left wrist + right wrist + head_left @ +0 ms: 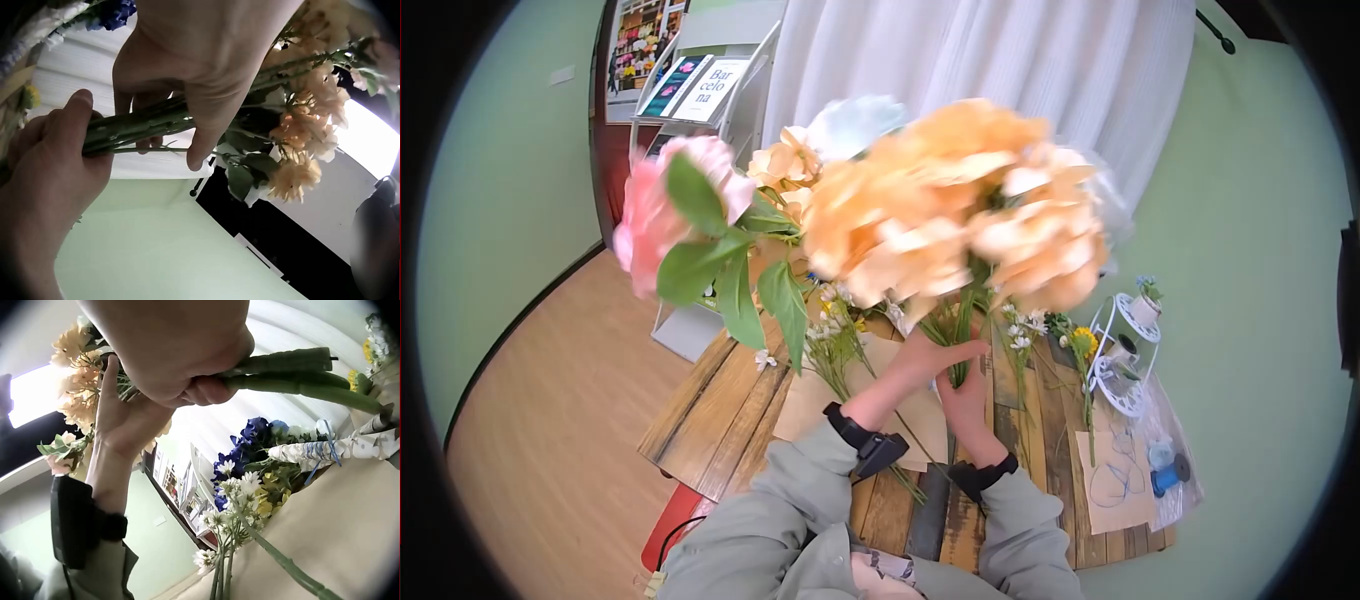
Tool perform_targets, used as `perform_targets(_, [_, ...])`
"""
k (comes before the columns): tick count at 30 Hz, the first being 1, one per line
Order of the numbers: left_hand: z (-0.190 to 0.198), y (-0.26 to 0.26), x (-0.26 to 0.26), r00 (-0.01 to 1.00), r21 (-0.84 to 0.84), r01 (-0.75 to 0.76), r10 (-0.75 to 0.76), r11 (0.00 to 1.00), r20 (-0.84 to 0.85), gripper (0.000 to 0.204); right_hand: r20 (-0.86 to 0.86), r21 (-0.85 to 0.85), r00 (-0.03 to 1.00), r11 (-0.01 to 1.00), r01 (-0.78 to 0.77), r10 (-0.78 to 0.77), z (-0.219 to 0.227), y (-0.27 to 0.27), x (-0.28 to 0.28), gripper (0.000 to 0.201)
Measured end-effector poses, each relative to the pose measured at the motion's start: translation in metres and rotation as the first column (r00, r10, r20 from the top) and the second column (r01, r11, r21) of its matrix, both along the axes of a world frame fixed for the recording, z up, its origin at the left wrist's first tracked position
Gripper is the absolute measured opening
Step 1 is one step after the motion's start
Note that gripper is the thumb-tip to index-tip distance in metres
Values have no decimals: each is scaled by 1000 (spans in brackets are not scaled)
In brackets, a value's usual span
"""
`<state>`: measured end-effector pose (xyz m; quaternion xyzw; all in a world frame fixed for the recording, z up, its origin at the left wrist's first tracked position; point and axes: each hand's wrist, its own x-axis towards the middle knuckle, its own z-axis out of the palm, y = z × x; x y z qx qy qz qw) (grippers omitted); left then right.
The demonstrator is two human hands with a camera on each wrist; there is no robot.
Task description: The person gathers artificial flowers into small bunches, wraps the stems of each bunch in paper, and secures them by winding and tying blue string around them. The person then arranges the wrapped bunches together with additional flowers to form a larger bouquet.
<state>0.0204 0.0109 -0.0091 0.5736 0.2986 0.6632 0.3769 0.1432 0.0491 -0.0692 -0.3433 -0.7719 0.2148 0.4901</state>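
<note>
A bunch of flowers [900,220] is held upright over the table, with large peach-orange blooms, a pink flower [650,215] leaning left and a pale blue one [855,125] behind. My right hand [968,400] grips its green stems [137,128] low down, fingers curled round them; the cut ends [300,381] stick out past this fist. Higher up, just under the blooms, my left hand [187,69] holds the same stems loosely, thumb on one side and fingers passing behind. In the head view, the blooms hide part of the table behind.
Brown paper [805,405] and loose white daisies [228,522] lie on the wooden table [700,400]. Beside them is a blue-flowered bunch [253,437] with white-wrapped stems [300,452] tied in blue string. At the right are a white tiered stand [1122,392] and a blue spool [1170,475].
</note>
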Motion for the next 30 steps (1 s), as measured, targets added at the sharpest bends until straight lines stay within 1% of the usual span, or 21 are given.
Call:
perform_targets(1, [-13, 8, 2, 990, -142, -140, 135, 980, -42, 36, -8, -5, 998, 998, 69, -69, 0, -5, -4, 43])
perform_targets(2, [-24, 14, 2, 960, -273, -280, 262, 920, -103, 38, -7, -4, 998, 998, 56, -56, -12, 2, 0, 43])
perform_targets(3, [-34, 21, 1, 955, -270, -294, 276, 917, -104, 38, 57, -21, 998, 1000, 6, -5, -32, 18, 8, 41])
perform_targets(4, [-42, 27, -1, 966, -223, -255, 257, 941, -19, 38, 117, -37, 992, 998, -46, 50, -40, 28, 7, 40])
perform_targets(5, [-50, 34, -4, 971, -171, -216, 230, 961, 63, 39, 34, 513, 998, 856, -61, 51, -7, 10, -7, 32])
perform_targets(9, [-64, 51, -13, 931, 85, -79, 43, 993, 363, 41, 46, 476, 986, 864, -165, 163, -10, 15, -5, 29])
perform_targets(10, [-58, 48, -20, 930, 94, -97, 57, 991, 364, 41, 55, 463, 978, 863, -204, 202, -12, 17, -5, 28])
perform_targets(13, [-90, 47, 60, 930, 163, -102, 36, 981, 366, 42, 79, 418, 946, 851, -317, 314, -18, 22, -2, 25])
perform_targets(15, [-142, -45, -51, 933, 198, -78, 1, 977, 359, 43, 84, 380, 928, 849, -367, 363, -22, 24, -1, 23])
perform_targets(16, [-109, 13, 42, 935, 213, -56, -23, 975, 353, 44, 80, 381, 930, 851, -361, 358, -25, 21, 2, 23])
perform_targets(18, [-47, 35, 6, 937, 245, -12, -74, 970, 341, 45, 209, 346, 968, 915, -207, 140, -28, 15, 2, 20])
perform_targets(20, [-67, 6, -14, 936, 274, 29, -122, 961, 329, 46, 162, 338, 979, 924, -176, 127, -20, 7, -1, 19])
perform_targets(22, [-102, -41, -47, 932, 296, 72, -169, 953, 320, 47, 49, 206, 994, 972, -111, 103, -22, 5, -3, 19])
perform_targets(23, [-116, -63, -67, 929, 304, 94, -194, 948, 316, 47, 65, 132, 995, 988, -85, 77, -17, 2, -1, 16])
perform_targets(24, [-127, -85, -93, 925, 311, 118, -218, 943, 312, 48, 63, 125, 996, 989, -77, 70, -9, -3, -3, 16])
perform_targets(25, [-94, -63, -76, 919, 317, 142, -243, 938, 309, 49, 40, 117, 997, 991, -68, 63, -3, -8, -5, 15])
perform_targets(26, [-45, -13, -48, 913, 323, 165, -268, 932, 307, 49, 18, 107, 998, 993, -58, 56, 2, -11, -7, 15])
perform_targets(27, [-17, 11, -30, 906, 327, 189, -293, 926, 306, 50, 39, 82, 997, 995, -62, 59, 5, -13, -7, 15])
perform_targets(28, [-10, 3, -24, 896, 330, 217, -321, 919, 306, 50, 38, 69, 998, 996, -49, 46, 6, -12, -10, 15])
perform_targets(29, [-4, -7, -22, 883, 157, 216, -261, 964, 389, 38, 67, 55, 994, 995, -87, 83, 5, -12, -13, 16])
perform_targets(30, [-8, -1, -25, 828, 140, 251, -287, 958, 482, 27, 91, 34, 990, 993, -109, 106, 3, -13, -13, 17])
